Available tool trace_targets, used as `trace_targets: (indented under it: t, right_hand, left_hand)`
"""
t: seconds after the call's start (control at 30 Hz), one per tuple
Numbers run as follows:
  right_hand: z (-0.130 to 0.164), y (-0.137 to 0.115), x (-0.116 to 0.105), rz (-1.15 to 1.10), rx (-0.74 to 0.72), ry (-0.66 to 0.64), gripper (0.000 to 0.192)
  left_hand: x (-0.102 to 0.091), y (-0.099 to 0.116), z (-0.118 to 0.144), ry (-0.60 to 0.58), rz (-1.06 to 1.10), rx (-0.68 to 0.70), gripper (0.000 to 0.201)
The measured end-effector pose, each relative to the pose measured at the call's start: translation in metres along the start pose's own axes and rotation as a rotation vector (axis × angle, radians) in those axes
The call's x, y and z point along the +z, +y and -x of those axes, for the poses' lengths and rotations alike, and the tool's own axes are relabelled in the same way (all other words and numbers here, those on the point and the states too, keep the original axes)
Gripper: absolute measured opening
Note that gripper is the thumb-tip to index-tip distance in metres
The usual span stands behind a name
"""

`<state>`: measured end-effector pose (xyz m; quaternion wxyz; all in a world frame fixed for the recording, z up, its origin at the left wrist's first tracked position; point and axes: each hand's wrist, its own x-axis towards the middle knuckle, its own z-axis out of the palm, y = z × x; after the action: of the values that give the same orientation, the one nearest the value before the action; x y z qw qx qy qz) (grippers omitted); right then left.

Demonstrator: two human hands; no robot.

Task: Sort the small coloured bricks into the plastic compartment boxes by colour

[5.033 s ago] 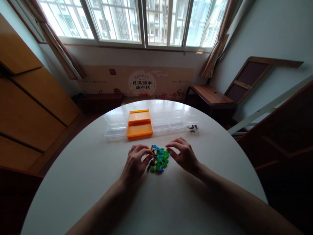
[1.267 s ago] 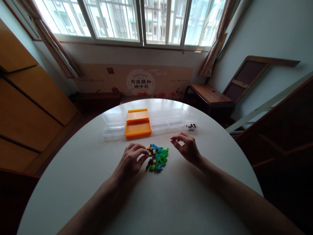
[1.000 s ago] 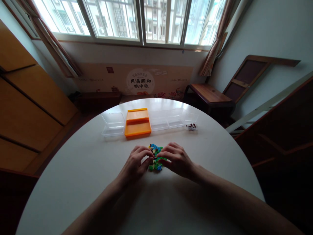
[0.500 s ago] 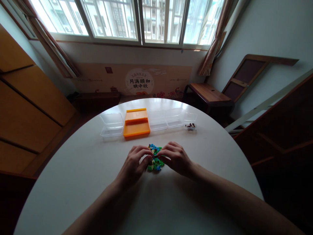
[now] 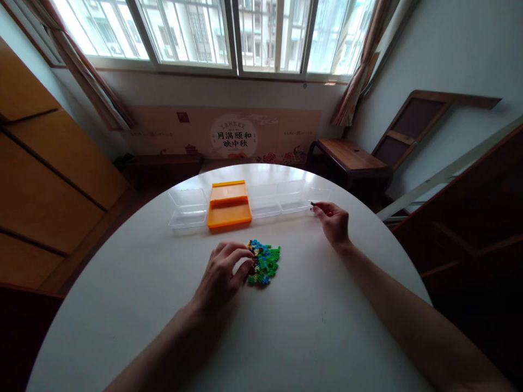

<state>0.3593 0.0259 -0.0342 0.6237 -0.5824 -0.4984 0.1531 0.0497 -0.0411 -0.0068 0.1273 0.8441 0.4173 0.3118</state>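
On the white table lies a pile of small building bricks (image 5: 265,262), green, blue, brown and cream. My left hand (image 5: 224,272) rests at the pile's left edge. Its thumb and index fingertip are brought close together there; whether a brick is between them is hidden. Farther off, my right hand (image 5: 335,222) pinches a small dark brown brick (image 5: 312,204) between thumb and index finger. It is over a small clear box (image 5: 321,194), whose front part is mostly covered by the fingers.
An open orange box (image 5: 229,224) stands beyond the pile. Clear plastic boxes with raised lids flank it, one on the left (image 5: 188,222) and a pair on the right (image 5: 265,210). The round table's edge (image 5: 253,165) curves behind them, with a wooden chair (image 5: 351,155) past it.
My right hand has left the pile and moved away to the right, to the small clear box. More green bricks now show. My left hand has stayed in place.
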Motion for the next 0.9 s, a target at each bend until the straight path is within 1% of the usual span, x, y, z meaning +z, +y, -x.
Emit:
trace_targets:
  t: [0.1,0.2,0.3,0.43,0.5,0.57,0.63,0.7,0.8,0.9]
  right_hand:
    - [-0.013,0.014,-0.01,0.047,0.031,0.076,0.03]
    - [-0.019,0.022,-0.015,0.116,0.084,0.099,0.034]
    - [-0.02,0.023,-0.016,0.147,0.111,0.11,0.036]
    - [-0.014,0.018,-0.014,0.155,0.071,0.076,0.031]
    - [-0.009,0.014,-0.012,0.154,0.039,0.039,0.029]
    - [-0.004,0.01,-0.009,0.157,0.002,0.01,0.027]
    - [0.0,0.005,-0.008,0.162,-0.037,-0.014,0.026]
    - [0.004,0.002,-0.006,0.167,-0.068,-0.036,0.024]
    - [0.009,-0.003,-0.004,0.177,-0.091,-0.061,0.022]
    - [0.012,-0.007,-0.001,0.174,-0.108,-0.082,0.021]
  left_hand:
    - [0.001,-0.001,0.0,0.009,-0.011,0.008,0.014]
    - [0.001,-0.001,0.0,0.03,-0.027,0.017,0.014]
    - [-0.001,-0.001,-0.001,0.048,-0.047,0.019,0.014]
    - [-0.008,-0.005,0.0,0.048,-0.059,0.022,0.019]
    - [-0.012,-0.009,0.001,0.015,-0.058,0.026,0.021]
    - [-0.016,-0.011,0.002,-0.065,-0.059,0.045,0.02]
    - [-0.019,-0.012,0.003,-0.157,-0.069,0.085,0.014]
    - [-0.021,-0.012,0.003,-0.223,-0.098,0.135,0.008]
    - [-0.021,-0.011,0.003,-0.267,-0.155,0.172,0.007]
    - [-0.02,-0.01,0.003,-0.282,-0.189,0.169,0.004]
